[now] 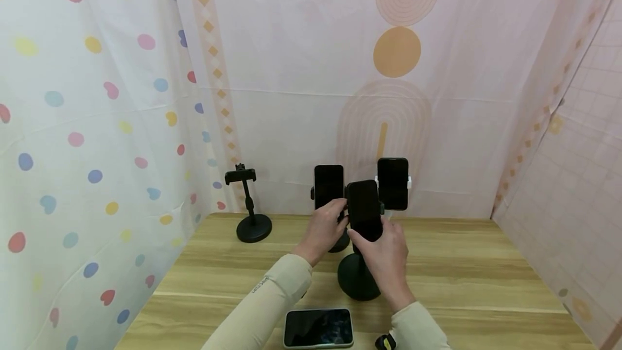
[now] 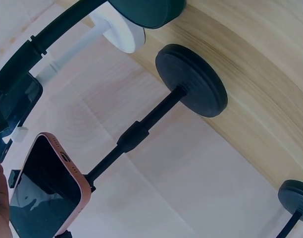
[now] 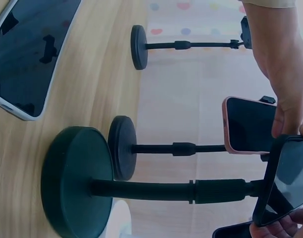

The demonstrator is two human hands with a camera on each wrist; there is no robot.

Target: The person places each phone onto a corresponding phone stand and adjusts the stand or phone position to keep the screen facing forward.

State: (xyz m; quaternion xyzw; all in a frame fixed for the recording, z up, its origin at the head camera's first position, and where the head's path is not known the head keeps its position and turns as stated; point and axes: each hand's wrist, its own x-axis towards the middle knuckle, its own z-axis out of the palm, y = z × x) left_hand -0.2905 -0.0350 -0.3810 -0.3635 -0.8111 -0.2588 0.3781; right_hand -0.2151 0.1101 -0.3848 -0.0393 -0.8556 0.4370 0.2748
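From where I stood, a slim black rectangular phone [image 1: 364, 208] was between the two hands, its dark screen turned to the person, up at the top of a dark green stand [image 1: 358, 280] with a round base and a ribbed stem. The right hand [image 1: 389, 255] gripped its lower part, partly closed around it, the thumb by the lower end and the other fingers along the right edge. The left hand [image 1: 324, 226] was at the opposite edge, its fingers bent inward with the tips right against the side; I couldn't tell whether they pinched the phone or its holder, or how wide they were spread.

Just behind the left hand, a pink-edged phone with a black screen [image 1: 329, 182] stood upright on a black round-based stand [image 3: 123, 148]. Behind and to the right, another black phone [image 1: 393, 182] sat in a white stand [image 2: 124, 37]. A second black stand [image 1: 254, 227], with a clamp on top, stood well apart at the far left of the pale wood-grain bench [image 1: 461, 274]. Nearest the person, a pale-edged phone [image 1: 318, 328] lay flat, screen up, between the cream sleeves [image 1: 272, 296].
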